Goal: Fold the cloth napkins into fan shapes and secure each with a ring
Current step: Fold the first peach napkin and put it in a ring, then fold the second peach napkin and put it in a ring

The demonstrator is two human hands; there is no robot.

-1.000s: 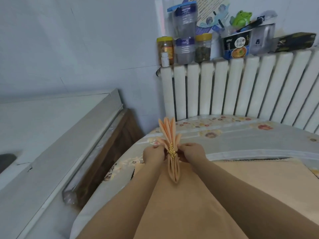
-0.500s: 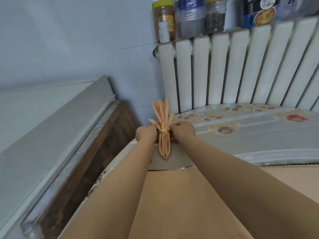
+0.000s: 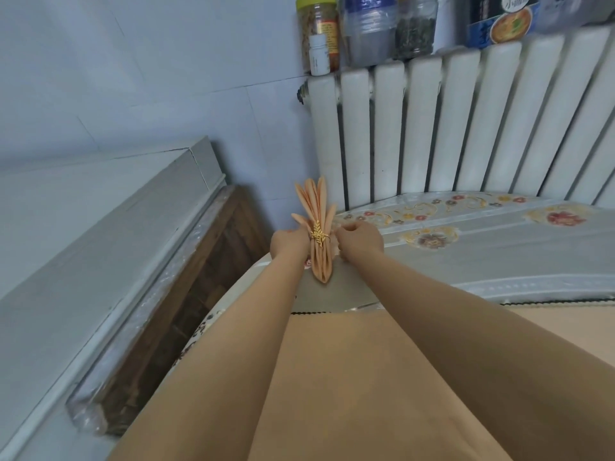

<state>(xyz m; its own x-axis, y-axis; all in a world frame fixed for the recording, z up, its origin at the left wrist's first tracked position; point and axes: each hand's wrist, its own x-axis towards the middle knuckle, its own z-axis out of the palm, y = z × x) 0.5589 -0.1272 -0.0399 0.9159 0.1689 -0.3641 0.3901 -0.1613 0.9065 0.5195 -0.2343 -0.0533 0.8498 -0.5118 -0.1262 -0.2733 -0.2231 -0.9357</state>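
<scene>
A grey ledge [image 3: 100, 227] is seen at the far left, with wooden boards [image 3: 199, 277] beside it. The left hand [image 3: 289, 242] is curled against the left side of the napkin [image 3: 317, 234], which is held upright over the table's [image 3: 499, 261] left edge, pleats fanned at the top. A gold ring [image 3: 320, 235] is wrapped around its middle. The right hand [image 3: 361, 239] is closed on the napkin's right side. A radiator [image 3: 466, 128] stands behind, jars [image 3: 366, 28] lined on top.
</scene>
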